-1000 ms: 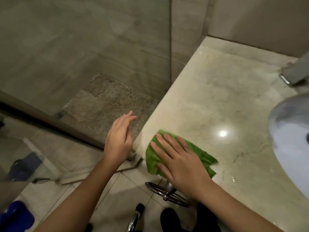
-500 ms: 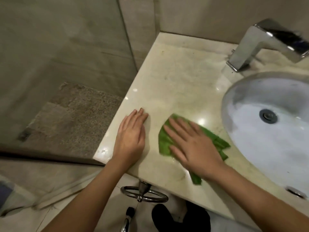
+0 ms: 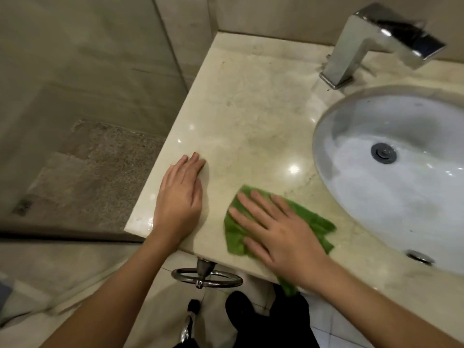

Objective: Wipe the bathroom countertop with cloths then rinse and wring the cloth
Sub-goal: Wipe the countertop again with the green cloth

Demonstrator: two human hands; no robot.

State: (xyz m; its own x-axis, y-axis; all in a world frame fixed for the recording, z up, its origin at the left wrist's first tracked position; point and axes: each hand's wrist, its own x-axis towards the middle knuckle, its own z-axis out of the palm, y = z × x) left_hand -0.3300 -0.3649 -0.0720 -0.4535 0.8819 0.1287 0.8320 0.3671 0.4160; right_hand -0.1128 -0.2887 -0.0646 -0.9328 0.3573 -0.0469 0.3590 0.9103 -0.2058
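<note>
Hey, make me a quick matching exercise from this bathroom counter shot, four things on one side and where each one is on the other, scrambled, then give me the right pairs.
Things
1. green cloth
2. left hand
3. faucet
4. drain

Places
A. at the bottom of the white sink
B. flat on the bare countertop near its left edge
C. pressed under the right hand
D. at the back of the counter, behind the sink

Pairs: 1-C, 2-B, 3-D, 4-A
</note>
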